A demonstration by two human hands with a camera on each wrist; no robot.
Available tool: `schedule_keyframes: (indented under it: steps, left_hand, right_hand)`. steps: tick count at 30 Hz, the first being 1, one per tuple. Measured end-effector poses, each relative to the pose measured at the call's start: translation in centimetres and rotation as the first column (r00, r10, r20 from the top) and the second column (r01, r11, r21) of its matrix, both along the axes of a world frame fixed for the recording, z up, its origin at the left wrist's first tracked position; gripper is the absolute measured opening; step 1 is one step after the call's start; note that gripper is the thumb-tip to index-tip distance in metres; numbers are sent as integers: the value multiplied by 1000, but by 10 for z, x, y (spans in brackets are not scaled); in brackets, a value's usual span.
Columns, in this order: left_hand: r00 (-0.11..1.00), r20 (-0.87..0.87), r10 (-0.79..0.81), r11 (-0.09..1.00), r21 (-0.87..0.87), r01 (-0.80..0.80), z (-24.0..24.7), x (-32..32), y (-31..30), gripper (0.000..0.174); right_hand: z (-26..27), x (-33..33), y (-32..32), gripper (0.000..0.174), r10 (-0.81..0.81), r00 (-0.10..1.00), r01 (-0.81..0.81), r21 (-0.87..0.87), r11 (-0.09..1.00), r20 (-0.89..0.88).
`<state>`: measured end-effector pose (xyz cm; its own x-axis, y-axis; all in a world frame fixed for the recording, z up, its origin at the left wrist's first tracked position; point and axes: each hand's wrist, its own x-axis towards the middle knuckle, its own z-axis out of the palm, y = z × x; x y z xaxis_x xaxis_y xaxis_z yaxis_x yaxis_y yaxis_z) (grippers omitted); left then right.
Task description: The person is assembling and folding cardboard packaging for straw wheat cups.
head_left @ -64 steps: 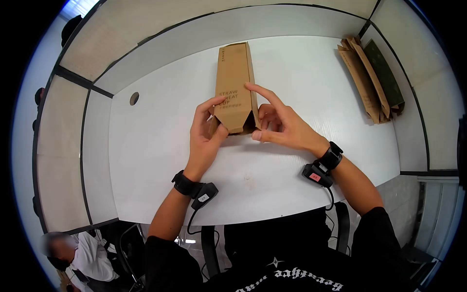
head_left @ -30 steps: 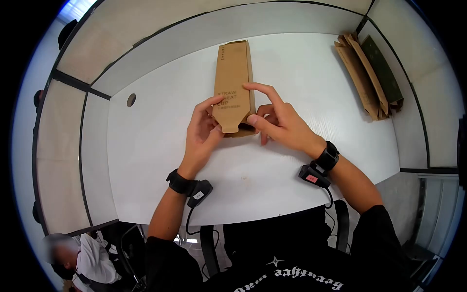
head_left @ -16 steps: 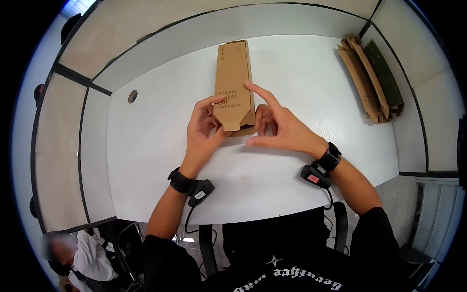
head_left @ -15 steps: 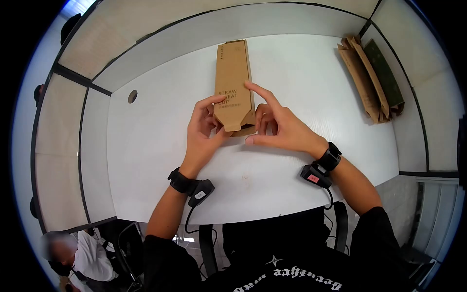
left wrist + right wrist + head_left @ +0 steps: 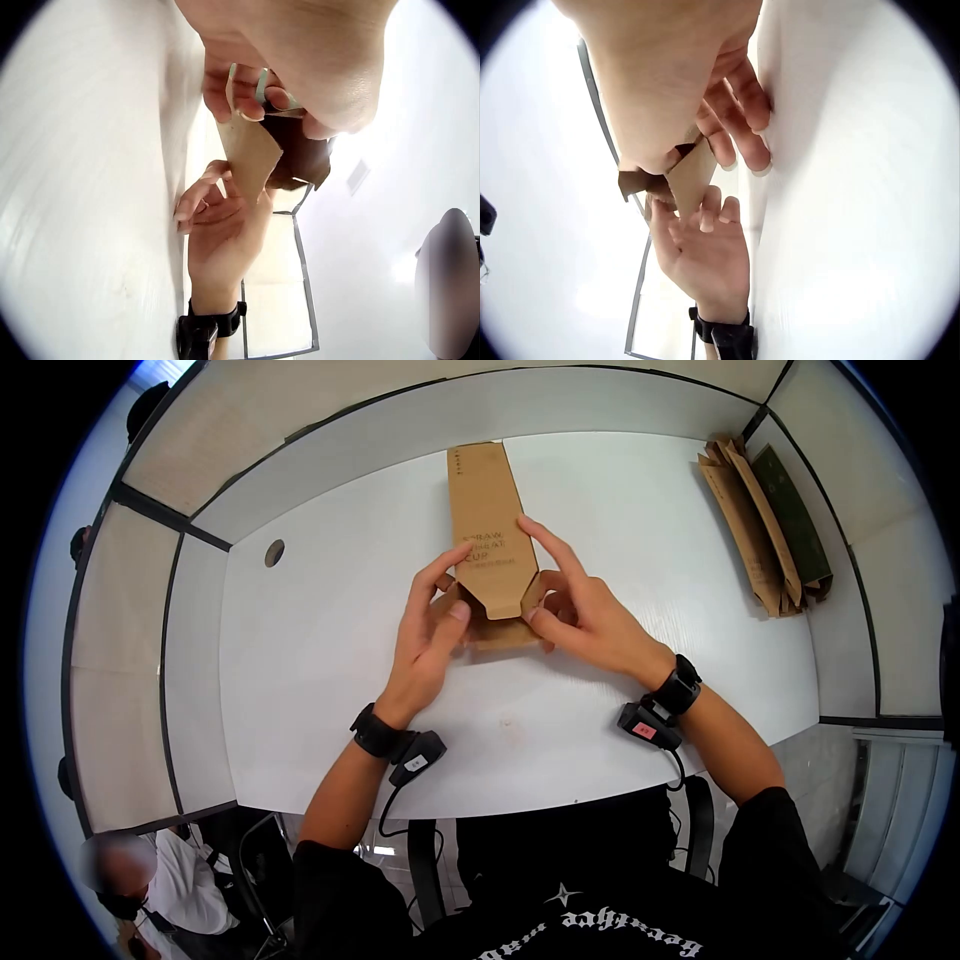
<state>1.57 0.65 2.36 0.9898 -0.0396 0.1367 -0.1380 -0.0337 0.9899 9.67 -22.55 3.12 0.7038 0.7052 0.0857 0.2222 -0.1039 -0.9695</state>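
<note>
A long brown cardboard box (image 5: 492,505) with dark lettering lies over the table, its near end unfolded toward me. My left hand (image 5: 425,650) grips the left side of that end, index finger on the printed top and thumb by the left flap. On the right side, my right hand (image 5: 592,622) holds the box with its index finger along the top edge and its thumb at the right side flap. Between the hands, the upper end flap points toward me above a lower flap (image 5: 505,635). Both wrist views show a pale flap (image 5: 251,154) and the dark opening behind it.
Several folded brown cardboard pieces (image 5: 750,525) and a dark green one (image 5: 790,520) lean by the right partition. Low panels (image 5: 480,405) enclose the white table (image 5: 330,690), which has a round hole (image 5: 275,553) at left. Another person (image 5: 185,885) sits at lower left.
The box's near end has swung right, and its end flaps now stand farther apart. My left thumb has moved up beside the opening, and my right thumb has come from below onto the right flap.
</note>
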Motion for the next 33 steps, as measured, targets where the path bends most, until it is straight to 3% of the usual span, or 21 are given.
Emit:
schedule_keyframes:
  steps: [1,4,9,12,13,18,20,23,26,27,30,33]
  left_hand:
    - [1000,15,-9,999,-50,9,-4,2,3,56]
    - [987,160,-9,1000,28,5,-11,6,0,69]
    - [994,87,-72,995,72,66,-9,2,-1,99]
    - [993,83,-78,991,117,68,-6,1,-6,98]
    - [993,99,-62,991,122,50,-7,1,-5,87]
    - [989,148,29,996,81,-41,-13,5,-4,64]
    - [995,74,69,997,-46,-66,-14,5,-4,60]
    - [994,68,90,996,-26,-89,-15,5,-1,56]
    - [990,104,95,994,-57,-89,-15,6,-1,57]
    - [994,54,96,994,-63,-93,-11,5,-1,62]
    - [979,206,7,1000,18,-11,-19,9,1,71]
    - [996,76,-51,988,-142,62,-15,3,4,72]
  right_hand:
    - [0,0,-1,84,18,999,-18,3,1000,26]
    - [-1,2,-2,78,36,997,-36,-9,999,61]
    - [7,0,-4,74,-9,999,8,-26,1000,-36]
    - [7,-1,-1,73,-37,998,37,-4,999,-43]
    - [6,0,-1,73,-27,999,27,-9,1000,-41]
    - [1,2,-3,72,46,998,-47,-9,999,-31]
    - [2,2,-5,79,86,996,-86,-14,996,-18]
    - [1,2,-6,92,149,988,-149,19,989,-26]
    - [-6,3,-5,91,194,976,-181,129,975,-98]
    - [-2,1,-5,82,163,982,-150,122,981,-99]
    - [4,1,-5,72,51,993,-46,52,998,-109]
    - [8,1,-5,66,-8,995,13,49,999,-100]
